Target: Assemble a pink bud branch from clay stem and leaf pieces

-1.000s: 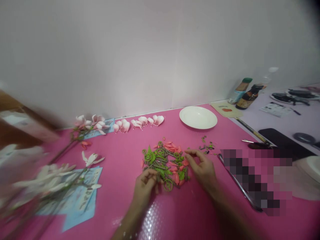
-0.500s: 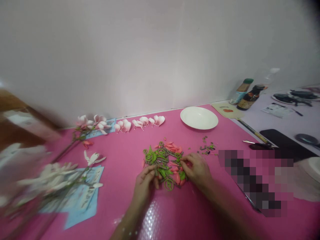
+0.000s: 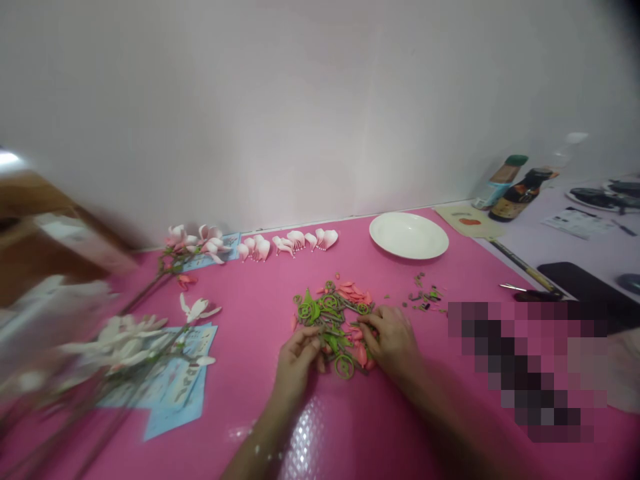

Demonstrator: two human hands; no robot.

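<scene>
A loose heap of small plastic pieces [image 3: 333, 305] lies on the pink tabletop in front of me: green leaf shapes, green rings, grey-green bits and coral-pink buds. My left hand [image 3: 299, 357] rests at the heap's near left edge, thumb and fingers drawn together; whatever is between them is too small to make out. On the heap's right side, my right hand [image 3: 394, 341] has its thumb and forefinger pinched low among the pieces, and its grip is likewise unclear. A green ring [image 3: 344, 367] lies between the two hands. Smaller scraps [image 3: 427, 297] are scattered to the right.
Pale pink petals [image 3: 304, 240] stand in a row near the wall. Artificial magnolia stems [image 3: 120, 340] lie over blue printed sheets [image 3: 175, 413] on the left. At the back right are a white plate [image 3: 409, 237], a dark bottle [image 3: 520, 197] and scissors [image 3: 535, 295].
The view has turned a little left, so everything appears shifted right. My right hand has edged slightly left over the heap; both hands keep their pinched pose.
</scene>
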